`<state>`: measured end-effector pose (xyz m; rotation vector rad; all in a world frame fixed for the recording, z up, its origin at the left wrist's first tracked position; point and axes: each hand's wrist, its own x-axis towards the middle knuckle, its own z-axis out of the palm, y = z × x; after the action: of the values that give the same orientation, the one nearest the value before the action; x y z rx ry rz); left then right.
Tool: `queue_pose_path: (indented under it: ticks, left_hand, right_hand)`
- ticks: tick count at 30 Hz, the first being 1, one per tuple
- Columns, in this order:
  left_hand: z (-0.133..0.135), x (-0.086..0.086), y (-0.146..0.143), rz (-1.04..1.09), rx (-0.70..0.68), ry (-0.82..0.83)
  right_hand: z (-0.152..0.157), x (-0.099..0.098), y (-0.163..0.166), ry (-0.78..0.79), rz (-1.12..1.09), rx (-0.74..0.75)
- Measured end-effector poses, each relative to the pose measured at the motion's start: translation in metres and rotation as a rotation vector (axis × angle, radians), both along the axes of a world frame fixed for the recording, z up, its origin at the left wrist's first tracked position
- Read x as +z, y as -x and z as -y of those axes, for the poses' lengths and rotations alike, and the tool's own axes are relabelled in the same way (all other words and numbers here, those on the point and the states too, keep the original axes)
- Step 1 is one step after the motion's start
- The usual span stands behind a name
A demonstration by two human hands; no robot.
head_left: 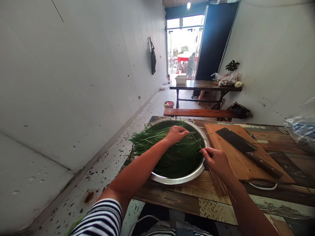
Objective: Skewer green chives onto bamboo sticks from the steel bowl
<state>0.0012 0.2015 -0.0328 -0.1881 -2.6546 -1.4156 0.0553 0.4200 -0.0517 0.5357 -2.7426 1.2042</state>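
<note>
A wide steel basin (182, 180) stands before me, heaped with long green garlic chives (177, 160), some drooping over its left rim. Above the heap is my left hand (176, 135), its thumb and fingers pinched on a few chive leaves. At the basin's right rim, my right hand (215, 158) is closed on a thin bamboo skewer, whose tip points toward the chives. More bamboo skewers (218, 185) lie in a bundle on the table under my right wrist, partly hidden by it.
Right of the basin, a wooden cutting board (236, 164) bears a cleaver (236, 139). A plastic bag (301, 127) sits at the far right. Beyond are a red-brown bench (197, 112) and a dark table (204, 84) with a white tub (181, 79). A wall runs along the left.
</note>
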Motion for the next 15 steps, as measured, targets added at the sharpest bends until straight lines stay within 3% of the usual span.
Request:
queue_pose_path:
  ticks: [4, 15]
  left_hand:
    - [0.0002, -0.0036, 0.0018, 0.002, -0.061, -0.061]
    - [0.0014, -0.0023, 0.0027, -0.015, 0.057, -0.055]
  right_hand:
    - [-0.0002, 0.0008, -0.0005, -0.002, -0.007, -0.007]
    - [0.0013, 0.0010, -0.0005, 0.032, -0.027, -0.003]
